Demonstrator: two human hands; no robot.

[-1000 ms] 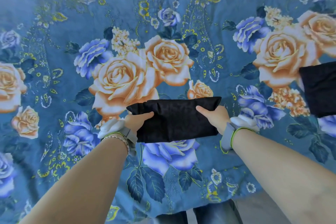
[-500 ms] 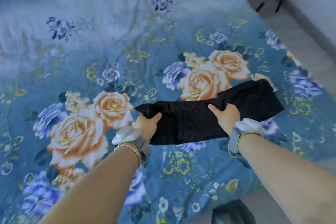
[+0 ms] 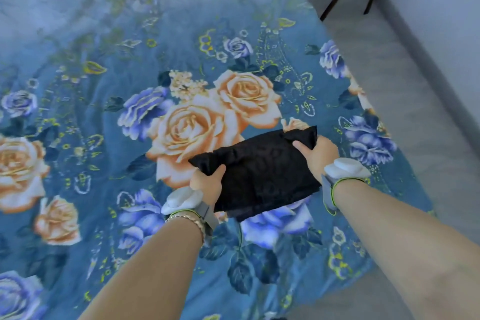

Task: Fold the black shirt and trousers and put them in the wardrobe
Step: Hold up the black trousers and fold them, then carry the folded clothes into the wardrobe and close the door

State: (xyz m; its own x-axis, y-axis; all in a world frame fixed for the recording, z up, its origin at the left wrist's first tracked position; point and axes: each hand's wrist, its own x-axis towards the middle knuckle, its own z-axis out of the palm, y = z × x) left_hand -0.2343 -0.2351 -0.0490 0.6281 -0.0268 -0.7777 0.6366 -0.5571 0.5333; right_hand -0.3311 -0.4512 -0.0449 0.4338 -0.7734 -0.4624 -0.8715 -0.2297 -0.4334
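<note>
Holding the folded black clothing just right of the frame's centre, we keep it over the floral bed, near the bed's right edge. Our left hand takes its left end and our right hand its upper right corner, each grip curled tight on the fabric, thumbs on top.

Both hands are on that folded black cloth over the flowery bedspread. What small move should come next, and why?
Probably lift the folded black cloth bundle clear of the blue floral bedspread and turn to find the wardrobe, which is not in view. The bundle looks compactly folded, and the left hand and right hand each grip one end.
</note>
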